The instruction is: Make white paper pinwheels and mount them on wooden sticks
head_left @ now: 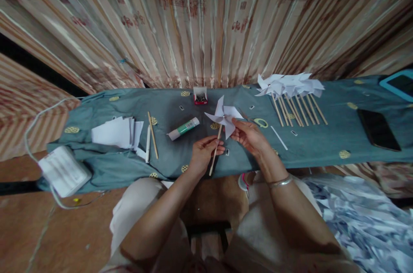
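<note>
A white paper pinwheel (pixel 229 112) on a thin wooden stick is held up over the middle of the cloth. My left hand (pixel 206 151) is closed around the stick below the paper blades. With thumb and fingers, my right hand (pixel 250 134) pinches the lower right blade. Just behind the pinwheel stands a small red open box (pixel 200 96) with small metal pieces inside. A green and white glue stick (pixel 184 128) lies to the left of my hands. Scissors with a pale green handle (pixel 260 123) lie beyond my right hand, partly hidden, beside a thin white strip (pixel 279 138).
Several finished pinwheels (pixel 292 85) lie in a row at the back right. A stack of white paper (pixel 114 132), a loose stick (pixel 152 135) and a white pen (pixel 148 144) lie left. A power strip (pixel 66 172) sits on the left edge, a black phone (pixel 378 130) on the right.
</note>
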`<state>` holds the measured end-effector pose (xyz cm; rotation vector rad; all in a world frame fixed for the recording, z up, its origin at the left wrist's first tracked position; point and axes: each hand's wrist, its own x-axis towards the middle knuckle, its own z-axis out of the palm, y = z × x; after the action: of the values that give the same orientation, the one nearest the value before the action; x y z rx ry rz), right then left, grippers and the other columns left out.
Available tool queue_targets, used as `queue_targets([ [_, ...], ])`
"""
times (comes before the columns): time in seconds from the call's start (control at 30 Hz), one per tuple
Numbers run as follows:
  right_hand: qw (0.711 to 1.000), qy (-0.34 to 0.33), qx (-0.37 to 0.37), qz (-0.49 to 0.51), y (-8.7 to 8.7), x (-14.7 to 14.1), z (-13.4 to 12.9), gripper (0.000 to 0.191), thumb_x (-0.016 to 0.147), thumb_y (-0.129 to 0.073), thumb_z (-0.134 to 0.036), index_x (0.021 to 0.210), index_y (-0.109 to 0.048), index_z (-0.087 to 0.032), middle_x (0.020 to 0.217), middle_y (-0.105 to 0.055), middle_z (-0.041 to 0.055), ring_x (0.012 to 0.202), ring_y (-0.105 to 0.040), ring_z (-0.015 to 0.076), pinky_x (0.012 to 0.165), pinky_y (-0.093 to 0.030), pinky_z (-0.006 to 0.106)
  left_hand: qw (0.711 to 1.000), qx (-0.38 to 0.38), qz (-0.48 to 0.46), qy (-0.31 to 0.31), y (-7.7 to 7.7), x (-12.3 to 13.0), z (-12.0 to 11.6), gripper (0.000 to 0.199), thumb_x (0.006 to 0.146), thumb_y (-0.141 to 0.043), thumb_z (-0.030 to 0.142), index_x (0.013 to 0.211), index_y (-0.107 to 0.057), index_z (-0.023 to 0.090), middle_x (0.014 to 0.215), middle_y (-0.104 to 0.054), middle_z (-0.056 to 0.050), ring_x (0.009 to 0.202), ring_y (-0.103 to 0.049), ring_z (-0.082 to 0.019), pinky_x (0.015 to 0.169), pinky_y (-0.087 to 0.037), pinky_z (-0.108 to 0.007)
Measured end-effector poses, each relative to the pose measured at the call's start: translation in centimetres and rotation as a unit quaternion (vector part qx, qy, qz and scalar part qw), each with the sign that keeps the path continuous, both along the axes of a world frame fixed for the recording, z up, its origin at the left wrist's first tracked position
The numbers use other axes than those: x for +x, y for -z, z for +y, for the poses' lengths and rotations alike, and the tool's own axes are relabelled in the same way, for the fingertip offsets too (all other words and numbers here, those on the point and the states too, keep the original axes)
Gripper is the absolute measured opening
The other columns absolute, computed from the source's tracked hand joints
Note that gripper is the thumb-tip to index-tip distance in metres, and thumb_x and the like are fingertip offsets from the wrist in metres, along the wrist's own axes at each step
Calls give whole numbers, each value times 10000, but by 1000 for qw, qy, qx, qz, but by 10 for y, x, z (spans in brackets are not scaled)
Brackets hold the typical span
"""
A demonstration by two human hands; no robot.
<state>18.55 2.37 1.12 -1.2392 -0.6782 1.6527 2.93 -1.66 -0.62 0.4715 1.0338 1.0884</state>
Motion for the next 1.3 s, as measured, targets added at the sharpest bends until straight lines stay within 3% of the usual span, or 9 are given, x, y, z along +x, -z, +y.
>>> queue_targets([
  [0.27,1000,5,-10,-6,4,-4,0,366,505,-925,-437,596,-690,-171,512,-665,-9,443,-577,71,446,-481,162,1000,-6,-11,-6,-2,1,1,148,692,-793,155,806,-716,100,658,-718,-29,511,-640,-93,555,-534,-210],
  [0.77,999,31,-6,-4,2,-16,0,455,387,-945,-467,564,-663,-157,490,-617,-36,432,-561,55,412,-441,153,1000,1,-21,-14,0,1,3,170,679,-803,157,809,-710,98,658,-717,-33,529,-649,-101,556,-543,-211],
  [0.93,999,25,11,-31,-2,-20,-1,492,359,-925,-535,493,-634,-162,452,-584,-35,399,-481,44,383,-346,181,1000,12,-20,-4,1,0,2,215,641,-840,210,784,-718,105,664,-720,-33,534,-650,-97,565,-549,-207],
  [1.17,987,-22,84,-134,-2,-13,-5,525,521,-808,-677,548,-707,-163,540,-676,35,438,-430,60,438,-304,231,1000,16,-18,-14,1,-3,5,200,646,-831,211,773,-720,103,664,-720,-36,529,-645,-94,551,-539,-200],
  [1.3,982,12,118,-145,-8,2,-5,483,562,-806,-649,578,-715,-175,528,-654,20,422,-375,54,428,-248,242,1000,6,-22,-18,-2,-5,7,149,689,-794,170,802,-730,97,671,-723,-37,528,-642,-86,547,-532,-190],
])
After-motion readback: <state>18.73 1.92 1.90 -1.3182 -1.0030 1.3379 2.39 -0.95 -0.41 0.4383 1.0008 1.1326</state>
